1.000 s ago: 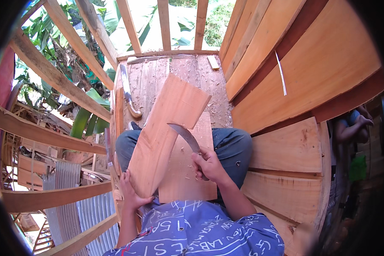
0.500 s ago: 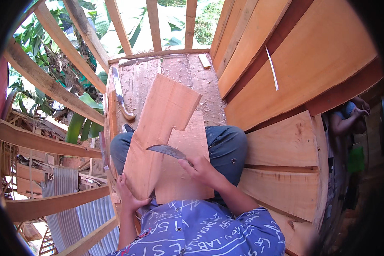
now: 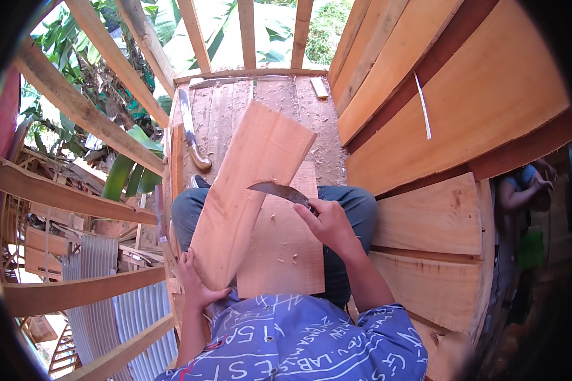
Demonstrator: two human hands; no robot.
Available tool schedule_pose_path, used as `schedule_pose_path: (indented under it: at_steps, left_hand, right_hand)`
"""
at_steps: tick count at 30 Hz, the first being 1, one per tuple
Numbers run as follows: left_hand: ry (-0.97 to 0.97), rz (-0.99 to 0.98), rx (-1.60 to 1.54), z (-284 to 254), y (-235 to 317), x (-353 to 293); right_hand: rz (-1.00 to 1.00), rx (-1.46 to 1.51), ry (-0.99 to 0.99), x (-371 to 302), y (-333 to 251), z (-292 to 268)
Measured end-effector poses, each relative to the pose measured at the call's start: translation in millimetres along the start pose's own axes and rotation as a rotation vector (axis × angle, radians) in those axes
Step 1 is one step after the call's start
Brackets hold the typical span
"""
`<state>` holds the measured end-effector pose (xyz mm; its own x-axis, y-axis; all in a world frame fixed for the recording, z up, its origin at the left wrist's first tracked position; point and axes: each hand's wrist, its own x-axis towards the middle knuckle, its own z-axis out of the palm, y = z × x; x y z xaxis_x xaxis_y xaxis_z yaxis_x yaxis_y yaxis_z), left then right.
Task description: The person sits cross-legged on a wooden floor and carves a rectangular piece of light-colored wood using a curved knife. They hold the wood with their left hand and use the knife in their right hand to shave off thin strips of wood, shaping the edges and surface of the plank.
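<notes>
A long, thick wooden board [image 3: 248, 165] stands tilted over my lap, its far end raised toward the right. My left hand [image 3: 199, 284] grips its near end, fingers along the left edge and thumb across the bottom. In my right hand [image 3: 329, 223] is a knife [image 3: 281, 190] with a dark curved blade, its handle mostly hidden in my fist. The blade points left and its tip overlaps the board's right edge; I cannot tell whether it touches. Beneath lies a flat wooden board [image 3: 283, 254] across my legs, with a few shavings on it.
A machete [image 3: 187, 120] with a brown handle lies on the plank floor [image 3: 286, 105] at the far left, among wood shavings. A small wood block [image 3: 319, 88] sits at the far right. Wooden slats [image 3: 86, 136] rise on the left, plank walls [image 3: 426, 222] on the right. Another person's arm [image 3: 521, 193] shows beyond.
My right hand and the knife have moved away from me and to the right along the board's edge. My left hand keeps its grip. The whole view has shifted slightly.
</notes>
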<state>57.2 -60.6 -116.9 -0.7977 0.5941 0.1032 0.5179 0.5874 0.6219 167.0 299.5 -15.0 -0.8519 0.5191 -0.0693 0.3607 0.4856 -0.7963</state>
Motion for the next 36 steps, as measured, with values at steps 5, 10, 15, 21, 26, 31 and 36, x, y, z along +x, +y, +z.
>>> schedule_pose_path:
  at_steps: [5, 10, 15, 21, 26, 31, 36]
  left_hand:
    - [-0.019, 0.001, -0.015, 3, -6, 1]
    - [-0.028, 0.008, -0.044, 6, -7, 2]
    - [-0.025, 0.003, 0.010, 2, -4, 1]
    - [-0.022, -0.028, 0.049, 4, 2, 1]
    - [0.011, 0.004, 0.105, 7, 2, 2]
    - [0.029, 0.001, 0.131, 5, 4, 1]
    - [0.040, -0.001, 0.175, 6, 11, 3]
  right_hand:
    - [-0.039, 0.022, -0.057, -4, -1, 0]
    - [-0.114, -0.063, -0.215, -27, -8, 24]
    - [0.006, 0.019, -0.081, -7, -3, 6]
    - [0.059, 0.001, -0.052, -1, -2, -2]
    - [-0.024, -0.039, -0.183, -16, -12, 20]
    - [0.051, -0.063, -0.107, 2, -6, 12]
    - [0.087, 0.040, -0.009, 11, 2, 12]
